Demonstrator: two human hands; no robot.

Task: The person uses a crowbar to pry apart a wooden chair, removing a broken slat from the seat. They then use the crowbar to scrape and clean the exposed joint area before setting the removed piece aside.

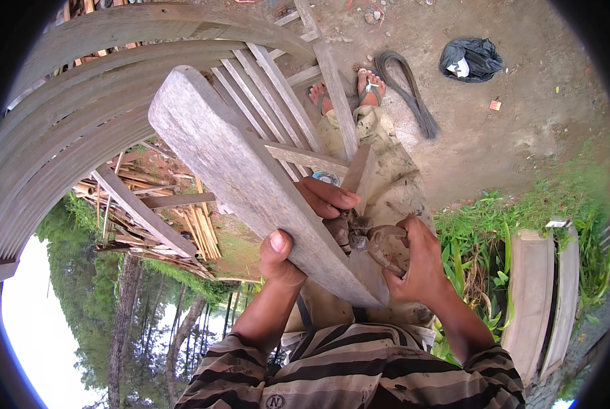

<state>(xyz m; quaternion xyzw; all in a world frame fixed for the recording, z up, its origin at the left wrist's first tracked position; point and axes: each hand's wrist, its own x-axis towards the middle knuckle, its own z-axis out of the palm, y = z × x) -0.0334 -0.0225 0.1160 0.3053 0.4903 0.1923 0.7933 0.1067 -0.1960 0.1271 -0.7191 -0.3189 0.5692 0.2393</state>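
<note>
My left hand (280, 262) is closed on the edge of a weathered wooden armrest (230, 157) of a slatted bench. Its thumb lies on top, and its fingers come round the far edge. Just right of the armrest, my right hand (419, 262) is closed round a brown, dusty, rounded piece (389, 248). A dark brown part with a metal fitting (349, 232) adjoins that piece near my left fingertips; I cannot tell what kind of thing it is. The armrest hides part of it. A small blue-and-white round item (325, 178) shows beyond my left fingers.
Curved slats (114, 78) of the wooden bench fill the upper left. A bundle of dark strands (408, 95) and a black plastic bag (471, 60) lie on the dirt. Scrap wood (199, 225) is piled at left. Boards (530, 293) stand by plants on the right.
</note>
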